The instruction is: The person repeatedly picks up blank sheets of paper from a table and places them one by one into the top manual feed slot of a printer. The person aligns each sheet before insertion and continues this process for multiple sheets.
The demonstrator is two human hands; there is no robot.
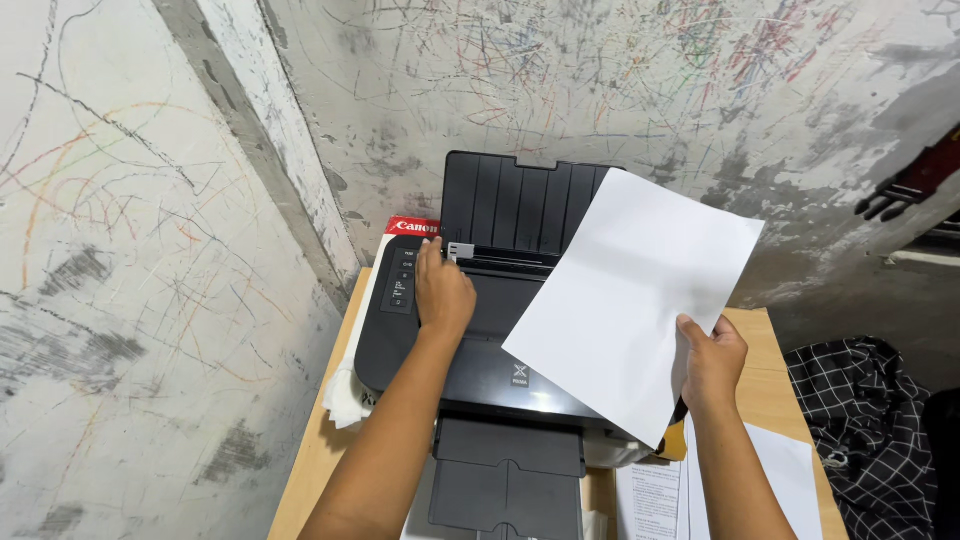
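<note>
My left hand (443, 292) lies flat on the printer (480, 350), fingertips touching the grey guide (460, 250) at the left end of the rear tray (520, 205). My right hand (712, 362) pinches the near right corner of the sheet (630, 295), held tilted over the printer's right side. The tray slot lies far and left of the sheet, beside my left hand.

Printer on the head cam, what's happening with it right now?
A person stands over a black printer on a wooden table in a scribbled wall corner. The left hand rests on the printer top, fingertips at the grey paper guide by the raised rear tray. The right hand holds a blank white sheet by its lower edge, tilted above the printer, not yet in the tray.
</note>
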